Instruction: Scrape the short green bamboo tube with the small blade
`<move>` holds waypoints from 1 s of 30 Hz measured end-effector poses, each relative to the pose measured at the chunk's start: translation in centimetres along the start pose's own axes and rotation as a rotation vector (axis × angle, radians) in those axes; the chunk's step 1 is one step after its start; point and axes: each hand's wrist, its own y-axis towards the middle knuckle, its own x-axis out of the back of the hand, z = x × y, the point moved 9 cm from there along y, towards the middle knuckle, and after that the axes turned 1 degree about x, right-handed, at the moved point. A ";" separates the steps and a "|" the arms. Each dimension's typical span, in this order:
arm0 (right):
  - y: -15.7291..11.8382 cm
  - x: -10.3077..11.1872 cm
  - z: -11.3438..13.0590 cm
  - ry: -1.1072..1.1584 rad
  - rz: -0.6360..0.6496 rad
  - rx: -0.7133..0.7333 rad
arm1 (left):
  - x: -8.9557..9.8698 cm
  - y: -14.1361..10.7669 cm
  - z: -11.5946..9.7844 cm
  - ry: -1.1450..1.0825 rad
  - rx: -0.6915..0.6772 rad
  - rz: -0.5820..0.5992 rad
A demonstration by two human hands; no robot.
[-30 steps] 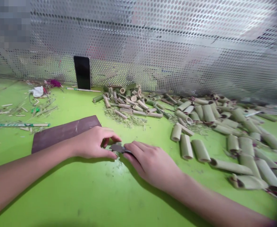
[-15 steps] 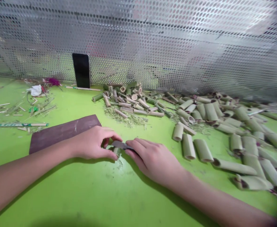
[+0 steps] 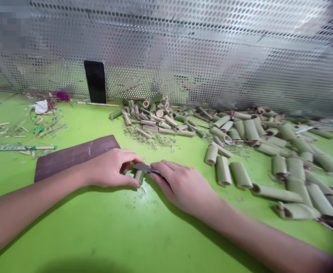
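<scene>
Between the thumb and fingers of my left hand point(image 3: 112, 167) is a short piece of green bamboo point(image 3: 138, 176), standing close to the tabletop. My right hand point(image 3: 180, 185) is closed round the handle of a small knife point(image 3: 142, 167). The knife's grey blade points left and lies across the upper part of the bamboo piece. Small pale shavings lie on the table just beside it. Behind my left wrist rests a flat, dark brown slab point(image 3: 75, 153), partly covered by my forearm.
A black phone point(image 3: 95, 82) leans against the perforated metal screen point(image 3: 155, 45). Thin bamboo pieces point(image 3: 157, 119) are heaped at the back middle, and many wider bamboo tubes point(image 3: 241, 175) spread over the right side. White crumpled paper point(image 3: 40, 107) and scraps lie at the left.
The whole view has shifted slightly. Both hands keep their grips, and the blade still lies at the bamboo piece, more of which now shows.
</scene>
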 end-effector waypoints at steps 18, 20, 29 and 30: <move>0.0 0.3 0.3 -0.013 -0.030 0.030 | -0.1 0.0 0.4 -0.036 0.023 0.005; 0.0 0.3 0.4 -0.016 -0.025 0.033 | -0.1 0.0 0.5 -0.047 0.031 0.006; 0.0 0.2 0.4 -0.007 -0.025 0.042 | -0.1 0.0 0.3 -0.042 0.011 0.005; 0.0 0.3 0.3 -0.010 -0.031 0.036 | -0.1 0.0 0.3 -0.036 0.010 0.005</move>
